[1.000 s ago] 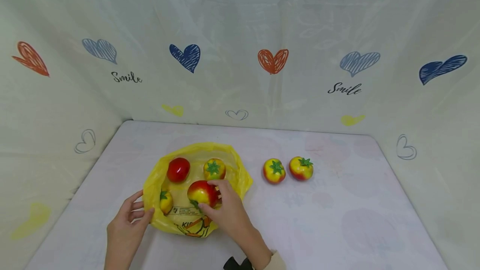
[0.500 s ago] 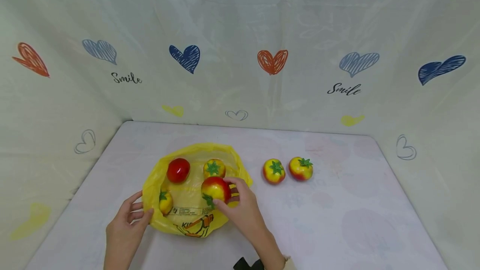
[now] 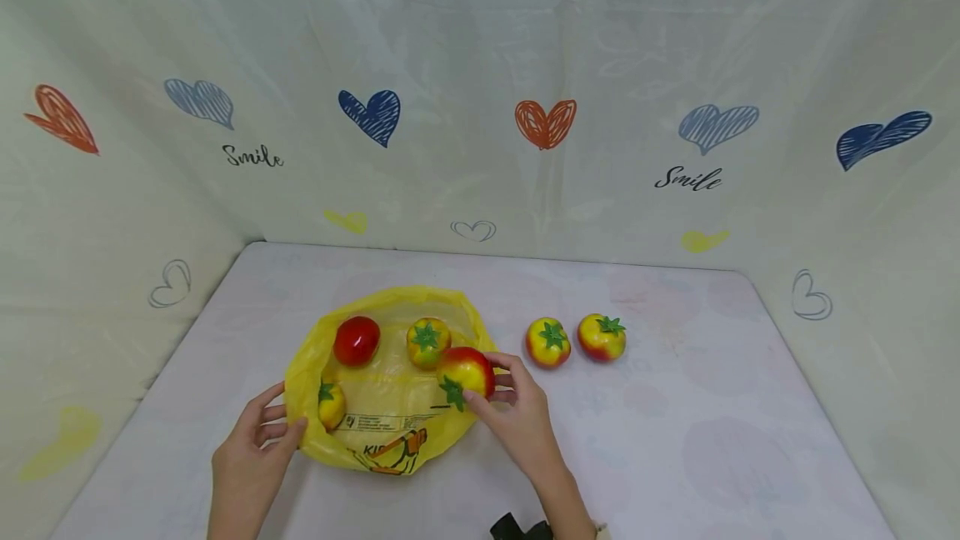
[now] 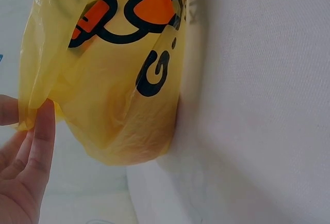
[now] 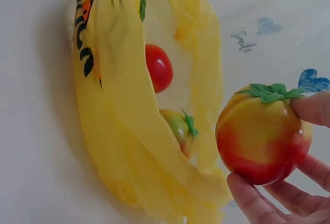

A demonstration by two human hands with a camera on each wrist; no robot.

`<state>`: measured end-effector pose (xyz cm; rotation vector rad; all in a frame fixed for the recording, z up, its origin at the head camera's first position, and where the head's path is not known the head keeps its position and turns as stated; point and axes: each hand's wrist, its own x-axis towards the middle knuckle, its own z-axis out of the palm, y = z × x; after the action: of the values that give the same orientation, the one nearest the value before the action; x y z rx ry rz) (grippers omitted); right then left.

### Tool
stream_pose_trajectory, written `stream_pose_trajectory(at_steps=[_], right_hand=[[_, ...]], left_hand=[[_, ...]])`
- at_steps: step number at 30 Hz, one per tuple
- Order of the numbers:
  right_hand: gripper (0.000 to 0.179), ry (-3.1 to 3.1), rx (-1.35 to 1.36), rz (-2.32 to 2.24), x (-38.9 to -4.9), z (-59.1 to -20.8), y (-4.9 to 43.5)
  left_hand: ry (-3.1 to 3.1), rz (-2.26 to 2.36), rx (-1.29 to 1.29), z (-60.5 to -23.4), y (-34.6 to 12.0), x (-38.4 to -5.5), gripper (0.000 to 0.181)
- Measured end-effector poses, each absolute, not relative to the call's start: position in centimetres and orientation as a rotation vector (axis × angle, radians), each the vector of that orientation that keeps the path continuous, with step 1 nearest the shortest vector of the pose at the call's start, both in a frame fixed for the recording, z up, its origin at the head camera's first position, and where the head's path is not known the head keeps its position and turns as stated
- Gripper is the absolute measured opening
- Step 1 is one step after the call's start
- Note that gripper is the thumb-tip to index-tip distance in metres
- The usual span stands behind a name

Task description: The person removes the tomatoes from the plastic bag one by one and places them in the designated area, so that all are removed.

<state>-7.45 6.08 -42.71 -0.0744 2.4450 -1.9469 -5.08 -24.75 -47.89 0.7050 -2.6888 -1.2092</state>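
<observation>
Head view: the right hand (image 3: 521,419) pinches a red-and-yellow fruit (image 3: 467,372) at the right rim of a yellow bag (image 3: 405,298), nearer the left edge of the surface (image 3: 675,440) than the right. Left wrist view: the left hand (image 4: 30,175) pinches the bag's rim. Right wrist view: the thumb (image 5: 315,109) lies by the fruit's green leaves (image 5: 270,93).

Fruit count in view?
6. Held fruit in the right hand; red fruit, far leafy fruit and near leafy fruit in the yellow bag; loose left fruit and loose right fruit on the table. The bag may hide more.
</observation>
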Motion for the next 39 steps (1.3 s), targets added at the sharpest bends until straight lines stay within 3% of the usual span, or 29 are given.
stream_pose_trajectory(at_steps=[7, 27, 30, 39], right_hand=[[0.048, 2.481, 0.041, -1.965, -7.4, -43.0, 7.6], [0.05, 2.584, 0.36, -1.91, -6.9, -44.7, 12.5], [0.05, 2.59, 0.405, -1.888, -6.8, -45.0, 13.1], [0.049, 2.606, 0.505, -1.826, -6.6, -45.8, 14.7]], left_hand=[[-2.674, -1.228, 0.769, -43.7, -22.5, -4.4, 0.058], [-2.685, -1.211, 0.747, -43.1, -22.1, -4.3, 0.056], [-2.683, -1.191, 0.759, -45.8, -23.4, -4.9, 0.058], [-2.679, -1.201, 0.782, -45.8, -23.4, -5.1, 0.061]])
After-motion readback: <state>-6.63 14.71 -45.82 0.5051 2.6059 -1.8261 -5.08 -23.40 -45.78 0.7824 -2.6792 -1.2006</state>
